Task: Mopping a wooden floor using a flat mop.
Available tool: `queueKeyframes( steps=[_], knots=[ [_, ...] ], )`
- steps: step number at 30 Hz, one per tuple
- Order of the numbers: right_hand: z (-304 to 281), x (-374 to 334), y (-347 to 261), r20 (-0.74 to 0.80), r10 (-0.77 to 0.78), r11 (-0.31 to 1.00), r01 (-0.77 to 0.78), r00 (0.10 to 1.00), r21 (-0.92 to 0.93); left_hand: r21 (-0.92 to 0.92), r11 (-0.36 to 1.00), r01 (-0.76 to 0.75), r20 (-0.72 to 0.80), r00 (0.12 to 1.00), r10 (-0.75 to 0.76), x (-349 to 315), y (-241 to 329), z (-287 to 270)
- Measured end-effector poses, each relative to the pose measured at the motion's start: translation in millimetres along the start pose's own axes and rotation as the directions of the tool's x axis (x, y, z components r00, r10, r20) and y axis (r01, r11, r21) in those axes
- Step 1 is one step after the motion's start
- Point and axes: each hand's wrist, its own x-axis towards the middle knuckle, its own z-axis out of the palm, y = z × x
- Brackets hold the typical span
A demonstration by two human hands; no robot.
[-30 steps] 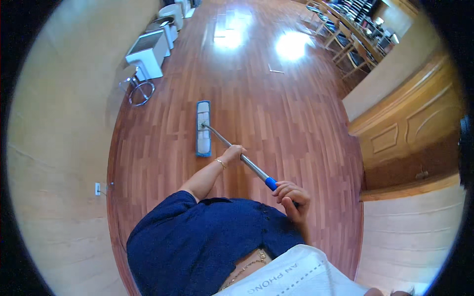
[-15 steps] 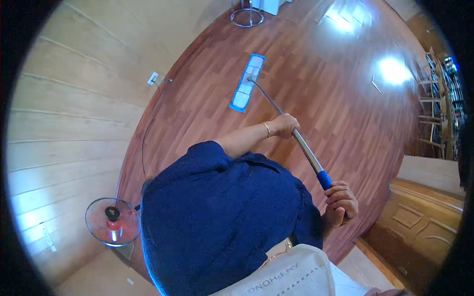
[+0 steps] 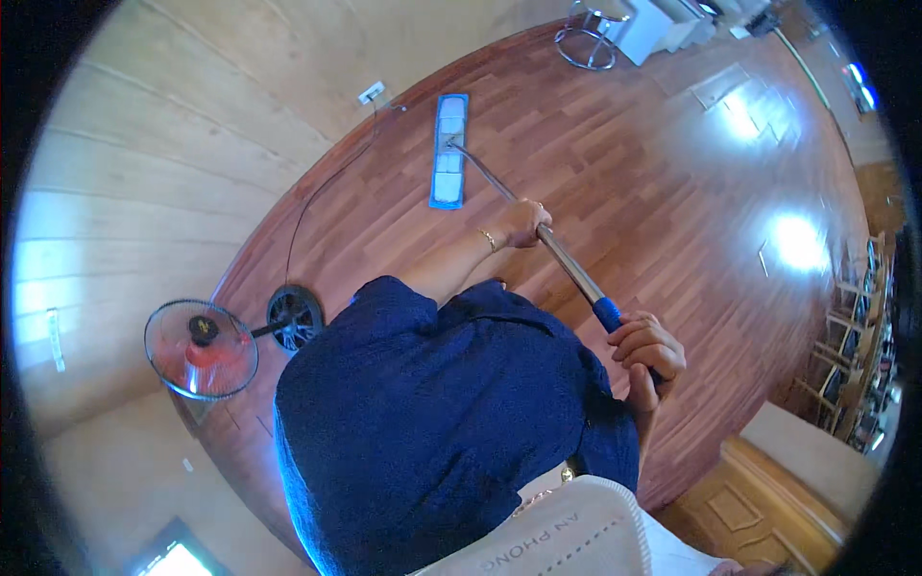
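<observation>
A flat mop [image 3: 448,180] with a long blue-edged head and white panels lies on the wooden floor [image 3: 615,163], close to the wall side. Its metal pole slants from the head down toward me at the right. Partway along the pole, my left hand [image 3: 524,224] is wrapped round the metal, a gold bracelet at the wrist. My right hand [image 3: 649,353] grips the upper end, at the blue sleeve and dark handle. The fingers of both hands are closed on the pole.
A standing fan [image 3: 202,350] with a round black base is at left; a cord runs along the wall to a socket [image 3: 372,92]. A stool [image 3: 588,48] with a chrome ring stands far off. Chairs [image 3: 834,360] line the right; a carved wooden cabinet [image 3: 749,509] sits lower right.
The mop head has shifted left and lies straighter up and down in view. Both hands have moved with the pole, still gripping it. My view has turned, showing the fan's base and more furniture.
</observation>
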Motion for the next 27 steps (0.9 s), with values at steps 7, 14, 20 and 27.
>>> queueKeyframes(
  steps=[7, 14, 20, 27],
  knots=[
    [9, 34, 25, 0.255, -0.053, 0.956, -0.025, 0.965, 0.291, -0.044, 0.972, 0.23, -0.13, 0.963, -0.234, -72, -16, -15],
    [32, 60, 49, 0.487, -0.035, 0.907, -0.176, 0.873, 0.382, -0.046, 0.917, 0.396, -0.255, 0.883, -0.394, -136, -46, -4],
    [58, 62, 66, 0.599, 0.086, 0.841, -0.381, 0.796, 0.385, -0.133, 0.836, 0.533, -0.329, 0.772, -0.544, -201, -59, 3],
    [52, 66, 53, 0.584, 0.175, 0.825, -0.441, 0.793, 0.352, 0.0, 0.835, 0.55, -0.27, 0.804, -0.529, -198, -43, -11]
  ],
)
